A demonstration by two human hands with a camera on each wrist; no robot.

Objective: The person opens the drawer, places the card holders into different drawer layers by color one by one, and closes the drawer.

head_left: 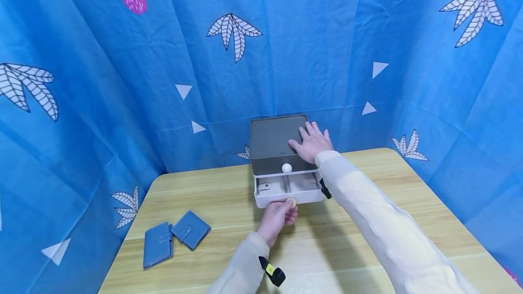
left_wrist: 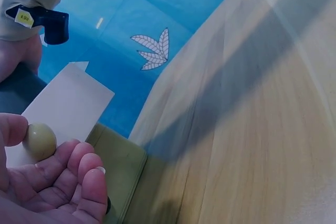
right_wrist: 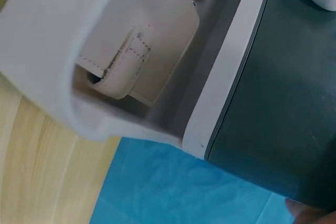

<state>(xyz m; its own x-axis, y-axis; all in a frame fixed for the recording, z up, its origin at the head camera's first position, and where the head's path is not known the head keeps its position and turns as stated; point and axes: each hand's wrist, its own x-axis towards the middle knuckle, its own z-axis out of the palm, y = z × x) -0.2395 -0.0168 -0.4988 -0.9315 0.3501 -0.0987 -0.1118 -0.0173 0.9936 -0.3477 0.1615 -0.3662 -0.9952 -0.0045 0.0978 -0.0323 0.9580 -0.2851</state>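
Observation:
A small drawer box (head_left: 273, 135) with a dark grey top stands at the back of the table. Its lower white drawer (head_left: 265, 201) is pulled out; the upper dark drawer with a white knob (head_left: 287, 168) is closed. My left hand (head_left: 277, 219) pinches the pale yellow knob (left_wrist: 40, 141) of the lower drawer between thumb and forefinger. With fingers spread, my right hand (head_left: 311, 145) rests on the box top near its right edge. Inside the drawer lie two pale beige cases, one with a snap strap (head_left: 265, 186) at left, another case (right_wrist: 165, 61) at right.
On the left of the wooden table (head_left: 220, 262) lie a blue notebook-like case (head_left: 158, 245) and a smaller blue snap wallet (head_left: 191, 229), almost touching. A blue patterned curtain (head_left: 310, 71) hangs behind the box and along both sides.

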